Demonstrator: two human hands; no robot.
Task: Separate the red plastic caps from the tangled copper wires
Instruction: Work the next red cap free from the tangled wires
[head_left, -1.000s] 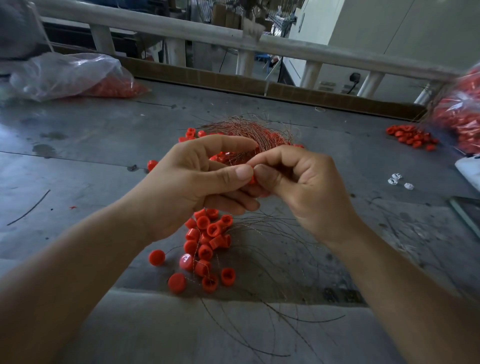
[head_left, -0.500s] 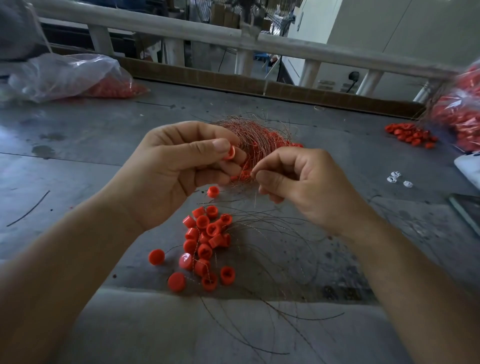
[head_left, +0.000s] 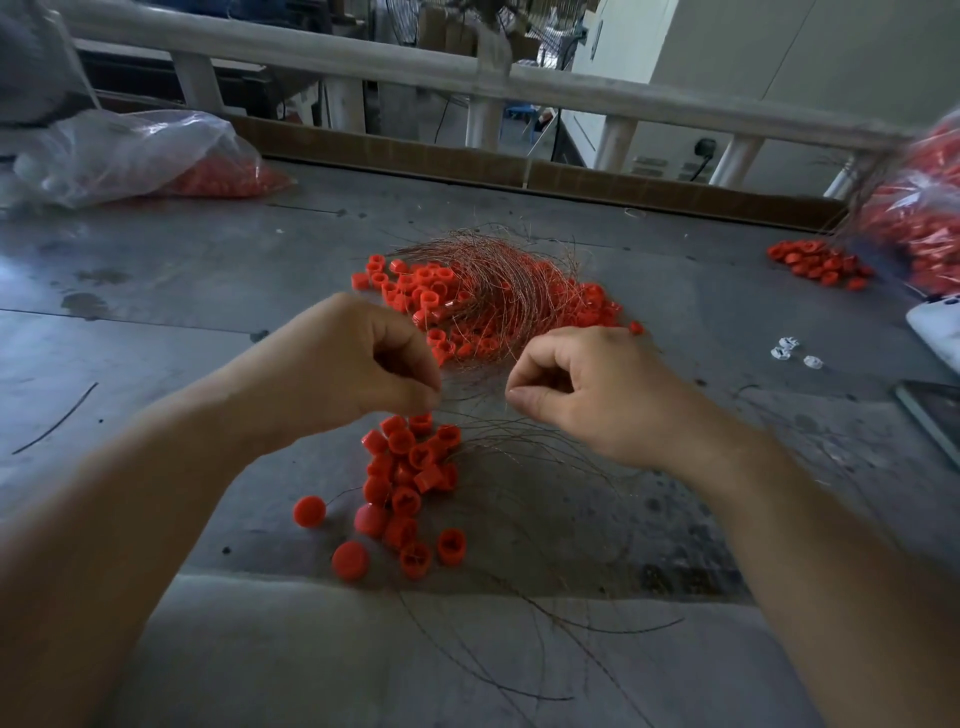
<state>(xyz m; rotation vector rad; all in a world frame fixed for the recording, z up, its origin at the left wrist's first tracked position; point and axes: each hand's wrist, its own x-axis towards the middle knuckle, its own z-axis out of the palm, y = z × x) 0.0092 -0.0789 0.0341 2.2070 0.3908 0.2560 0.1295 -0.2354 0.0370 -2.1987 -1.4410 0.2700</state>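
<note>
A tangle of thin copper wires (head_left: 493, 291) lies mid-table on a heap of red plastic caps. Nearer me sits a smaller pile of loose red caps (head_left: 410, 478), with stray wire strands (head_left: 545, 457) fanned out to its right. My left hand (head_left: 353, 374) hovers just above that near pile with its fingers curled and fingertips together; no cap shows between them, and one cap lies right under the fingertips. My right hand (head_left: 597, 395) is a short way to the right, thumb and forefinger pinching a fine copper strand.
A clear bag of red caps (head_left: 130, 156) lies at the back left, another bag (head_left: 924, 218) at the right with a small cap pile (head_left: 815, 262) beside it. White bits (head_left: 792, 353) and a flat dark device (head_left: 935, 415) sit at the right. A railing (head_left: 363, 67) runs behind.
My hands came apart and moved down. The left hand, which pinched a cap half a second ago, now hangs over the near pile with no cap visible. The wire tangle is uncovered.
</note>
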